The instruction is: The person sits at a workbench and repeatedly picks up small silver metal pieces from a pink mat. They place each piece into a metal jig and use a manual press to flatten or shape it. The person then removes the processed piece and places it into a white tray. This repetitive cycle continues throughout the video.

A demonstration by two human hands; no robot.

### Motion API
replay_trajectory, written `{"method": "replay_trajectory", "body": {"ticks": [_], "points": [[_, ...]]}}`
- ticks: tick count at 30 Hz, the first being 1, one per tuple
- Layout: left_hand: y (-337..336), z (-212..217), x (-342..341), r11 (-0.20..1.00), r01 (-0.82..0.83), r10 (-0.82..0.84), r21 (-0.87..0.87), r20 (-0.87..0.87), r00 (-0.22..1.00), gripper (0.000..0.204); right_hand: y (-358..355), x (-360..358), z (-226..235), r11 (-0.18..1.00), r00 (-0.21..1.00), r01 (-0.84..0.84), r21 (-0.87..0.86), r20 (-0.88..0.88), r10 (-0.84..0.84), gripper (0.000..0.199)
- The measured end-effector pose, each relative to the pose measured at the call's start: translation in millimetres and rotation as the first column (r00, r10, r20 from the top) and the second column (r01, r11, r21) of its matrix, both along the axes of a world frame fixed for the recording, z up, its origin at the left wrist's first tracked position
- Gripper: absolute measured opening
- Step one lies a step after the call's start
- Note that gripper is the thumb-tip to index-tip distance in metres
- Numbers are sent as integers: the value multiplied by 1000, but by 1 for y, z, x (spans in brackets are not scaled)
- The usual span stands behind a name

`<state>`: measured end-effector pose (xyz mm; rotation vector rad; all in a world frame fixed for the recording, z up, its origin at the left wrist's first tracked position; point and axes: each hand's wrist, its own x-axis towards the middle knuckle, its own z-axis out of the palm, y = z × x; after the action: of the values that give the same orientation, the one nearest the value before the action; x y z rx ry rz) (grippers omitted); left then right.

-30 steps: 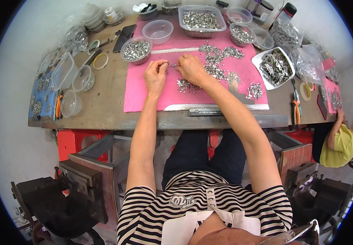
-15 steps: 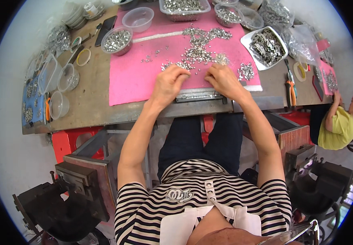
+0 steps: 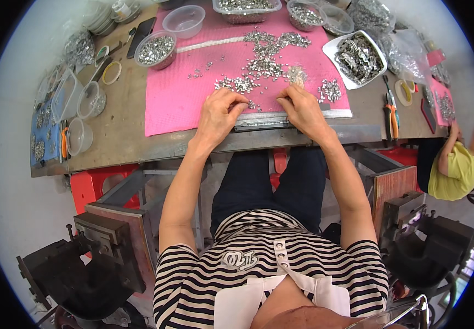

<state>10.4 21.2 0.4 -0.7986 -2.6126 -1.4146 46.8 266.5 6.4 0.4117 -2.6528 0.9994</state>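
On the pink mat [image 3: 176, 104], my left hand [image 3: 220, 112] and right hand [image 3: 301, 107] rest apart, fingertips pinching among small metal pieces [image 3: 259, 68]; light, hard, slippery, probably best nipped singly.

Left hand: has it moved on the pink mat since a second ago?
Yes. The left hand has come back from mid pink mat to its near edge.

On the pink mat [image 3: 176, 104] I count two hands: my left hand [image 3: 220, 112] and right hand [image 3: 302, 107]. Beyond the mat's far edge I see three filled clear tubs, one empty tub [image 3: 183, 20] and one white tray [image 3: 357, 52].
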Motion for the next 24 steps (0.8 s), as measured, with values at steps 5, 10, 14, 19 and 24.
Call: {"method": "replay_trajectory", "body": {"ticks": [5,10,14,19,24], "points": [[10,-3,0,977,-33,8,-211,-117,993,12,-21,29,10,985,998,-50,-163,38,57,8],[12,-10,-8,996,10,-25,-88,-166,986,12,-38,37,6,989,994,-101,-104,-58,95,7],[9,-11,-8,996,3,-1,92,-18,1000,11,-48,35,-4,988,974,-132,-75,-196,115,9],[1,-3,1,988,-57,39,144,123,992,12,-55,35,-6,991,968,-125,-45,-226,112,10],[-14,0,10,989,-97,91,116,55,994,10,-58,34,-11,994,958,-104,21,-266,106,11]]}}
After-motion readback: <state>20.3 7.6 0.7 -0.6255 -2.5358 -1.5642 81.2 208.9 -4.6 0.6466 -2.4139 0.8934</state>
